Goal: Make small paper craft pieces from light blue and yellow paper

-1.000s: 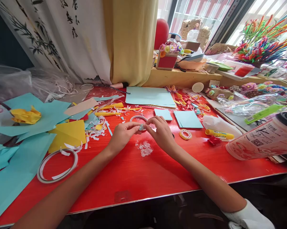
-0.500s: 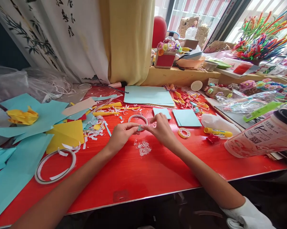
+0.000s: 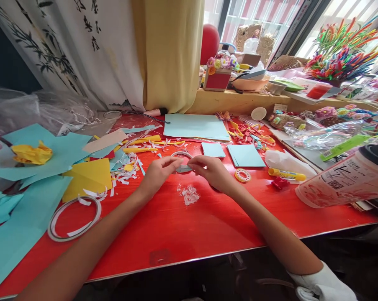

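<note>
Between my two hands is a small piece of light blue paper (image 3: 183, 168), pinched at its left end by my left hand (image 3: 159, 173) and at its right end by my right hand (image 3: 212, 170). The fingers of both hands are closed on it, and their tips partly cover it. Just behind the paper lies a roll of tape (image 3: 182, 154) on the red table (image 3: 189, 234). A whitish scraped patch (image 3: 189, 195) marks the tabletop in front of my hands. Stacked light blue paper squares (image 3: 245, 155) and a smaller stack (image 3: 213, 150) lie beyond my right hand.
A larger tape roll (image 3: 74, 218) lies left, beside yellow paper (image 3: 88, 179) and a big blue paper flower (image 3: 60, 150). To the right are a small yellow tape roll (image 3: 242, 175), a glue stick (image 3: 287, 174) and a tilted drink cup (image 3: 345, 177). Blue sheets (image 3: 195, 125) lie behind.
The blue paper was bunched small between my fingertips; it now shows as a wider strip. My hands have moved slightly apart.
</note>
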